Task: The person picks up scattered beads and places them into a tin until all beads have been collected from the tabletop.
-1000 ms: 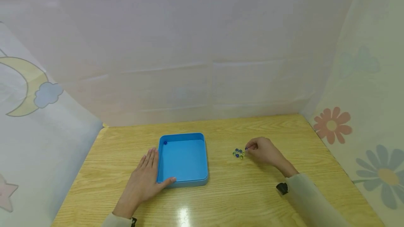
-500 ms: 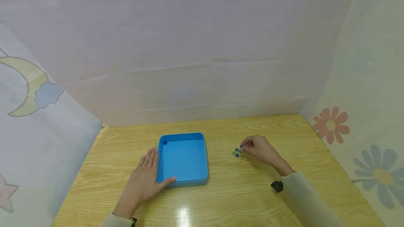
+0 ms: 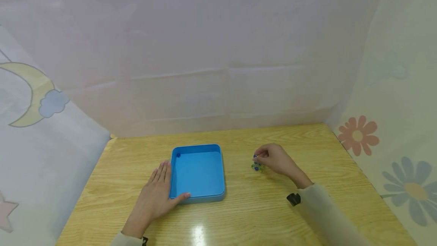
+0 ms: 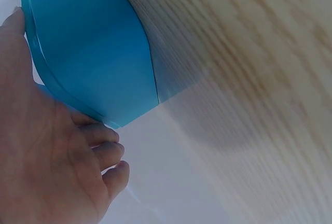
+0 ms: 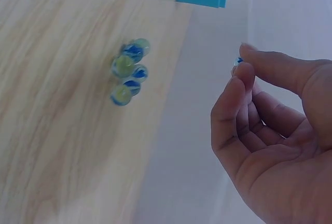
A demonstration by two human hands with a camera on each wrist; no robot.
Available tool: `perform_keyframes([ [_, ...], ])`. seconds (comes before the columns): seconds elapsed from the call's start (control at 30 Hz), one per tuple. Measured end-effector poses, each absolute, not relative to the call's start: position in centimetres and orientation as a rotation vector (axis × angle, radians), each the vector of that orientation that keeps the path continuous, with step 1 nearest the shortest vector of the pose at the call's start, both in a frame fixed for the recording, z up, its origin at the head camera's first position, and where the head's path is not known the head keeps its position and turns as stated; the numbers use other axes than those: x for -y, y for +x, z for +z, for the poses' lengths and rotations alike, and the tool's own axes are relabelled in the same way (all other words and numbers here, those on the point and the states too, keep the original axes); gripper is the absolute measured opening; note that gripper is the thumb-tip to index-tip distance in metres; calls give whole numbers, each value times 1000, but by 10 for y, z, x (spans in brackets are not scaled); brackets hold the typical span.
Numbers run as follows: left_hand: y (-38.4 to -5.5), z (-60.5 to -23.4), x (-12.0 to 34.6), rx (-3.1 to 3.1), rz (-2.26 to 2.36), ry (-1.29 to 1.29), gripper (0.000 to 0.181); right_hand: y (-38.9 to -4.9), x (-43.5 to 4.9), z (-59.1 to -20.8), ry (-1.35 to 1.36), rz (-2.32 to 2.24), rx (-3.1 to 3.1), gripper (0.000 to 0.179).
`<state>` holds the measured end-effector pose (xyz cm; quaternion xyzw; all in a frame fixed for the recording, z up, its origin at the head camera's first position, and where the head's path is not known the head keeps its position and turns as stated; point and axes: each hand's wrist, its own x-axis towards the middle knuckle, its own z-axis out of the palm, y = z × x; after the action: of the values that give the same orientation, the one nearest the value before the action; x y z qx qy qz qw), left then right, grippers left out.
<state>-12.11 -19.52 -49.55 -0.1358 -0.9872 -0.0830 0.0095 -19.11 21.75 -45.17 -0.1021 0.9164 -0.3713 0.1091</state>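
Observation:
My right hand (image 3: 276, 159) pinches a blue marble (image 5: 239, 60) between thumb and fingertips, lifted above a small cluster of glass marbles (image 5: 123, 66). The cluster mixes blue and yellow-green marbles lying on the table; in the head view the hand partly hides it. Left of it stands a shallow blue tray (image 3: 201, 197) with one dark blue marble (image 3: 178, 155) in its far left corner. Against the tray's left side rests my left hand (image 3: 155, 196), fingers straight along the wall and thumb on the front rim.
The wooden table (image 3: 239, 215) runs back to a pale cloth wall (image 3: 218, 67). Cloth side walls with printed shapes, among them a red flower (image 3: 358, 136), border it left and right.
My right hand has moved left and a little up with its blue marble, from the cluster's right side to above it. The left hand and the tray have stayed put.

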Motion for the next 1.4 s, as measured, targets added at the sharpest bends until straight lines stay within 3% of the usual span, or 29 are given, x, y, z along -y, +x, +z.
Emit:
perform_keyframes([
  [0.53,-121,-499,197,3098,-252,-416,122,-197,-186,-440,-370,-1140,-2661,20],
  [1.4,-123,-498,195,3090,-281,-429,122,-202,-113,-421,-608,-1200,-2621,10],
])
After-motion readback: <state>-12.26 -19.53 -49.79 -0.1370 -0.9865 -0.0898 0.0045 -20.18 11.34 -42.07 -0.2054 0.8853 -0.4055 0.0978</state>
